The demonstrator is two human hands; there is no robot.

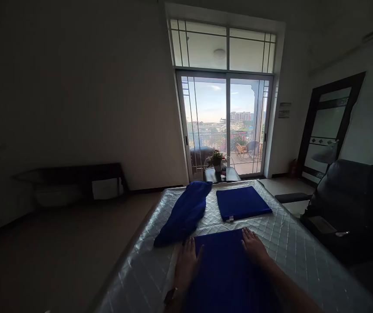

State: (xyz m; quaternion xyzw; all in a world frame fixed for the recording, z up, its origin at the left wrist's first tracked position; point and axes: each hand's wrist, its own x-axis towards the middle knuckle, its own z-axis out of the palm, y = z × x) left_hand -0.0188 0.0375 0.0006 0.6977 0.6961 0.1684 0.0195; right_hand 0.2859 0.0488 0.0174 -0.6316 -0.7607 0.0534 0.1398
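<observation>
A blue cloth (220, 269) lies flat in front of me on the quilted silver table cover (290, 237). My left hand (188, 261) rests along its left edge, fingers stretched forward and thumb apart. On the right edge, near the far corner, my right hand (254, 245) lies flat with its fingers extended. Farther off sits a neatly folded blue cloth (243, 203) with a small white label on its near edge. To its left is a crumpled blue cloth (186, 213), loosely bunched near the table's left side.
A black office chair (345, 204) stands close to the table's right side. Beyond the far end are a small dark table (232, 174) with a potted plant (217, 160) and a bottle (223, 169), before glass sliding doors (206, 117). Dark furniture (104, 171) stands along the left wall.
</observation>
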